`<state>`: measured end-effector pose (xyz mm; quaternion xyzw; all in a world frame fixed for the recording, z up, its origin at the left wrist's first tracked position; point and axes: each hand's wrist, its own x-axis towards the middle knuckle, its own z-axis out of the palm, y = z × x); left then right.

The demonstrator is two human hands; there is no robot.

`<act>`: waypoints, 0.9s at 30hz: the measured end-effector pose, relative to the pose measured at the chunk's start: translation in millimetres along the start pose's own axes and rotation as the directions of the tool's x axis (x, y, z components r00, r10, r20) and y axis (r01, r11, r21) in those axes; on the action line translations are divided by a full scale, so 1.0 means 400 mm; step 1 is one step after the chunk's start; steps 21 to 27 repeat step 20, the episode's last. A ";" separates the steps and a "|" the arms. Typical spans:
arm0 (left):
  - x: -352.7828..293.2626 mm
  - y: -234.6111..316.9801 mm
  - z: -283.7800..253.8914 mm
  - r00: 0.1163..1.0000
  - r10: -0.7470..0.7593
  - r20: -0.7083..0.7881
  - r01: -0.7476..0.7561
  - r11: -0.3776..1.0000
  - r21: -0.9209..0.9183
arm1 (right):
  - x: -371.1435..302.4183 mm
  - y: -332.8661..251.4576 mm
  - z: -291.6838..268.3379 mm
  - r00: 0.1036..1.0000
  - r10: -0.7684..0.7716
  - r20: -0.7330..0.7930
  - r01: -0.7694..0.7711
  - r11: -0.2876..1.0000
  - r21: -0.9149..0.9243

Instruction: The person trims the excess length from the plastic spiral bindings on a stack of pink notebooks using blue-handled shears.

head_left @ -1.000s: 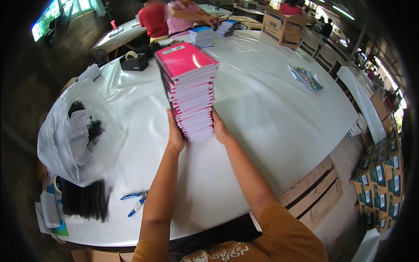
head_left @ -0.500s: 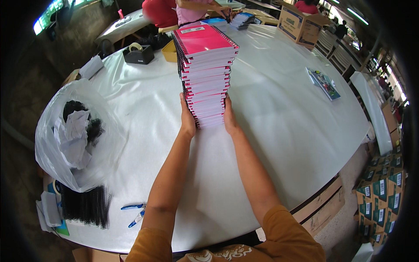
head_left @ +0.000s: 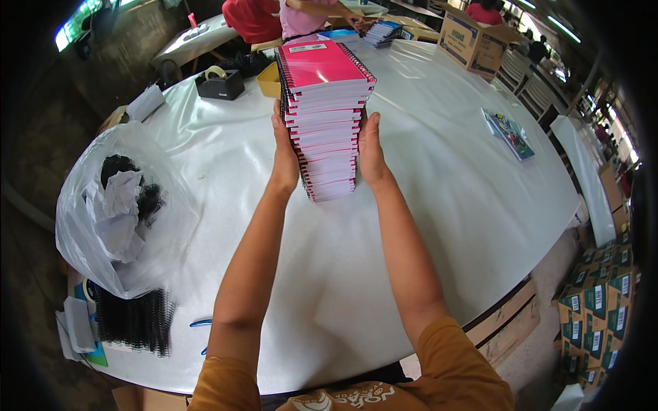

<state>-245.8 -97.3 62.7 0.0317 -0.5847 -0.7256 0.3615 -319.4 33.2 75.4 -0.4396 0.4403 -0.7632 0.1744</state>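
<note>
A tall stack of spiral-bound notebooks point(head_left: 327, 103) with red covers stands upright on the white-covered table, its edges slightly uneven. My left hand point(head_left: 284, 154) lies flat along the stack's left side, fingers stretched upward by the black spiral bindings. On the opposite side, my right hand point(head_left: 372, 152) has its fingers extended too, palm facing the notebooks. Neither hand wraps around anything; the fingers' inner sides are partly hidden. A blue-handled hand tool point(head_left: 200, 322) shows partly beside my left forearm, which covers the rest.
On the left, a clear plastic bag point(head_left: 75, 226) holds crumpled paper and black scraps, near black binding coils point(head_left: 133, 322). A tape dispenser point(head_left: 219, 85), yellow tray point(head_left: 269, 81) and cardboard box point(head_left: 469, 41) stand farther back. Booklets point(head_left: 508, 133) lie right. A person in pink point(head_left: 299, 20) works opposite.
Both hands have slid up from near the stack's base to its middle. My right hand has swung outward a little, fingers now pointing up. The stack's upper part has straightened slightly rightward.
</note>
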 end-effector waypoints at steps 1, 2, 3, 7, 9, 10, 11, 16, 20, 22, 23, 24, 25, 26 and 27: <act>0.019 -0.015 -0.016 0.999 -0.012 0.035 0.013 0.999 -0.040 | 0.008 -0.026 0.013 0.996 -0.067 -0.057 0.067 0.998 -0.012; 0.023 0.020 0.009 0.996 -0.034 -0.087 0.018 0.984 -0.179 | 0.016 -0.041 0.021 0.984 -0.134 -0.119 0.132 0.991 -0.026; 0.030 0.053 0.020 0.992 -0.059 -0.108 0.034 0.975 -0.218 | 0.023 -0.046 0.019 0.963 -0.200 -0.180 0.195 0.980 -0.044; 0.041 0.066 0.020 1.000 0.005 0.029 -0.002 0.994 -0.108 | 0.026 -0.035 0.018 0.997 -0.078 -0.028 0.078 0.997 -0.023; 0.044 0.074 0.013 1.000 -0.006 0.013 0.008 0.987 -0.158 | 0.046 -0.052 0.016 0.986 -0.164 -0.002 0.164 0.984 -0.070; 0.064 0.095 0.010 0.998 0.069 -0.012 -0.070 0.981 -0.179 | 0.056 -0.079 0.025 0.978 -0.207 0.010 0.207 0.974 -0.095; 0.068 0.142 0.026 0.992 0.098 -0.080 -0.109 0.983 -0.146 | 0.063 -0.095 0.035 0.970 -0.241 0.021 0.242 0.964 -0.114; 0.065 0.208 0.090 0.970 0.210 0.124 -0.221 0.971 0.085 | 0.072 -0.119 0.034 0.945 -0.298 0.133 0.321 0.923 -0.211; 0.065 0.213 0.087 0.970 0.212 0.117 -0.208 0.977 -0.038 | 0.072 -0.128 0.027 0.942 -0.291 0.169 0.321 0.926 -0.199; 0.065 0.213 0.087 0.970 0.212 0.117 -0.208 0.977 -0.038 | 0.072 -0.128 0.027 0.942 -0.291 0.169 0.321 0.926 -0.199; 0.065 0.213 0.087 0.970 0.212 0.117 -0.208 0.977 -0.038 | 0.072 -0.128 0.027 0.942 -0.291 0.169 0.321 0.926 -0.199; 0.065 0.213 0.087 0.970 0.212 0.117 -0.208 0.977 -0.038 | 0.072 -0.128 0.027 0.942 -0.291 0.169 0.321 0.926 -0.199; 0.065 0.213 0.087 0.970 0.212 0.117 -0.208 0.977 -0.038 | 0.072 -0.128 0.027 0.942 -0.291 0.169 0.321 0.926 -0.199; 0.065 0.213 0.087 0.970 0.212 0.117 -0.208 0.977 -0.038 | 0.072 -0.128 0.027 0.942 -0.291 0.169 0.321 0.926 -0.199; 0.065 0.213 0.087 0.970 0.212 0.117 -0.208 0.977 -0.038 | 0.072 -0.128 0.027 0.942 -0.291 0.169 0.321 0.926 -0.199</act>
